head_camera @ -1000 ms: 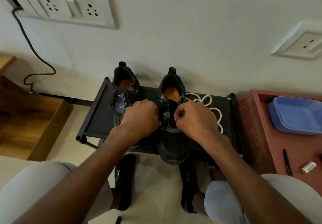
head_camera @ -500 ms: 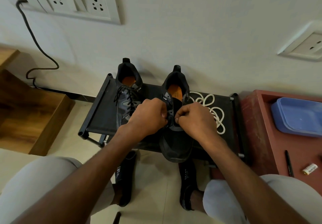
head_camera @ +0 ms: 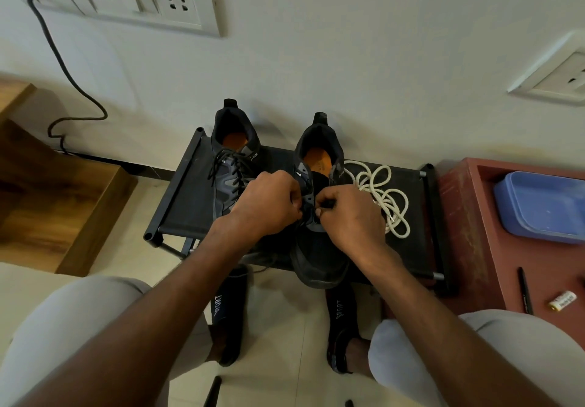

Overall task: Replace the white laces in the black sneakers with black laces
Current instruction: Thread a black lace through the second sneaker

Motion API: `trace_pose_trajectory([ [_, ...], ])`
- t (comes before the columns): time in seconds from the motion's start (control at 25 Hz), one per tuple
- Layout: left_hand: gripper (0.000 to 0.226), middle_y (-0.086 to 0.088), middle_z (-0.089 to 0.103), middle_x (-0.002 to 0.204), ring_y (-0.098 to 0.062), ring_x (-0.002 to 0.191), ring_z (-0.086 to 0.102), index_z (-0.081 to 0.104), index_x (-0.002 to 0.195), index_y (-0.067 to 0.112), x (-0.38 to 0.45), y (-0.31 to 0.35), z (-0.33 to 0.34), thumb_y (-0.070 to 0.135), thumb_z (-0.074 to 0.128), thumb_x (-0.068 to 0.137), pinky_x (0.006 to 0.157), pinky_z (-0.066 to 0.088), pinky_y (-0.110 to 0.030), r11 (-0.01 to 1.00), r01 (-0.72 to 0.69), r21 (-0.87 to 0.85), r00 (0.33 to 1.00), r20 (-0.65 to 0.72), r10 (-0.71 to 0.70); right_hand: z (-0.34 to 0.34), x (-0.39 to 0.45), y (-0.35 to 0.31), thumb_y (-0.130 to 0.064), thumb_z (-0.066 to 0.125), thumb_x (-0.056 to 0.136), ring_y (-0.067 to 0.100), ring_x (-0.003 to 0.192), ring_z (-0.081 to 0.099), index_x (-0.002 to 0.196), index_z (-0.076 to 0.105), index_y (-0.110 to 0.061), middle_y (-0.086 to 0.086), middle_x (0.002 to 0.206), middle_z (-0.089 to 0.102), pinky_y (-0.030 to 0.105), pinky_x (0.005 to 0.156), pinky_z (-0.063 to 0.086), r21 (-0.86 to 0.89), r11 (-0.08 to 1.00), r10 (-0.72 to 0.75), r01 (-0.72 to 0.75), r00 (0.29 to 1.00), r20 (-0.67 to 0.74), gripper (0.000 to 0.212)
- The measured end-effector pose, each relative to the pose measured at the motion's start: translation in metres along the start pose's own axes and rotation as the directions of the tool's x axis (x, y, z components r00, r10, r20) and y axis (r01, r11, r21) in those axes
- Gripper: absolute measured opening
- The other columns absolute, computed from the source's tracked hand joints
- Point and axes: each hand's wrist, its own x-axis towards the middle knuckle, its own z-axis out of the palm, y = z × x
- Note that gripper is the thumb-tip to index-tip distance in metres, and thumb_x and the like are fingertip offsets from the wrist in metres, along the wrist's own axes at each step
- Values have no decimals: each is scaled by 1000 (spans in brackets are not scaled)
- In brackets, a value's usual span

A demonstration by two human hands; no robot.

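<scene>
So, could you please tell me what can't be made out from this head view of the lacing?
- Eyelets and lace of the right sneaker: hidden behind the left hand and right hand, so lacing progress is unclear.
- Toe of the left sneaker: covered by the left hand and forearm.
- Print on the small battery: too small to read.
- Blue tray: cut off by the right edge.

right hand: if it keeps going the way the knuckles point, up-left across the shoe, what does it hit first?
Most likely the left hand: the right hand points at it across the right sneaker's tongue, with a narrow gap between them. Depth is unclear; it may brush the black lace it pinches first.
</scene>
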Motion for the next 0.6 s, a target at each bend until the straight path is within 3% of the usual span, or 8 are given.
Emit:
trace_pose_trajectory([
  [0.16,6,-2,70,86,-19,78,67,73,89,16,-2,4,3,16,68,92,75,60,-38,1000,3,13,999,-44,-3,2,-1,-1,-23,68,99,17,94,69,114,76,-30,-7,103,74,33,74,55,-64,997,-35,33,999,-34,18],
  [0.36,13,2,68,84,-14,79,64,69,87,17,-2,6,0,25,79,88,69,53,-29,998,26,-65,1000,-1,-26,-7,11,0,-12,68,96,15,93,69,96,79,-25,-6,93,73,39,85,60,160,980,92,-122,979,183,18],
  [0.44,14,5,67,82,-12,78,63,67,84,20,-4,6,2,25,80,88,67,51,-28,993,29,-112,999,-38,-34,-12,14,1,-13,72,92,16,96,69,103,78,-26,-4,95,73,43,92,59,201,968,93,-151,958,273,18],
  [0.52,14,5,64,79,-12,75,62,65,81,20,-6,9,3,19,75,90,66,51,-32,992,24,-125,997,-71,-33,-18,14,1,-27,83,85,17,102,68,121,71,-27,-4,107,71,44,93,58,131,987,46,-98,933,356,38],
  [0.6,13,1,64,80,-12,73,61,62,84,17,-6,15,-5,15,70,94,65,48,-30,978,14,-208,993,-112,-38,-19,11,2,-44,90,75,23,111,63,138,53,-30,-1,126,59,47,93,57,-89,996,7,28,929,370,75],
])
